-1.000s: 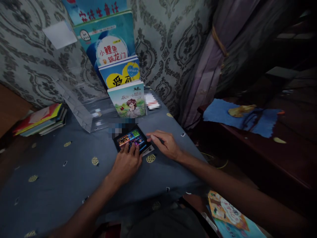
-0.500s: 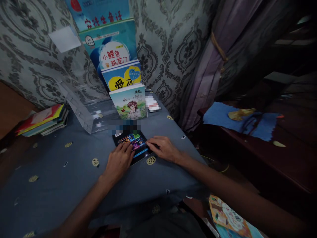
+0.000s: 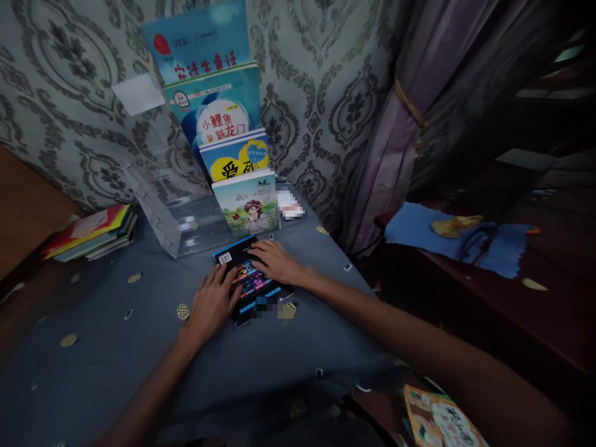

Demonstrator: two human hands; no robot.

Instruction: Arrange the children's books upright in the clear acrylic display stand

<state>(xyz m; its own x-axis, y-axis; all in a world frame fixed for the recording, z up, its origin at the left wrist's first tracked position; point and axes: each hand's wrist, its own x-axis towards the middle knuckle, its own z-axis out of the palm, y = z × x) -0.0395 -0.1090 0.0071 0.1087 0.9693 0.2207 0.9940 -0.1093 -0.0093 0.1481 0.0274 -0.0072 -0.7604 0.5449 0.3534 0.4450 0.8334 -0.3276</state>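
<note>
A dark book lies flat on the cloth-covered table, its barcode and a block of small coloured pictures facing up. My left hand rests on its left edge with the fingers spread. Across the upper right part of the book lies my right hand, fingers stretched out over the cover. Just behind the book, a clear acrylic rack holds several upright books in steps; the front one is a pale green book with a drawn figure.
Stacked books lie at the table's left. A blue cloth with a yellowish item covers part of a dark red surface at right. An orange book is low at the right, below the table edge. A patterned curtain hangs behind.
My right hand has moved from the book's right edge up onto its upper part. My left hand has shifted to the left edge. The view has tilted slightly, so everything sits lower.
</note>
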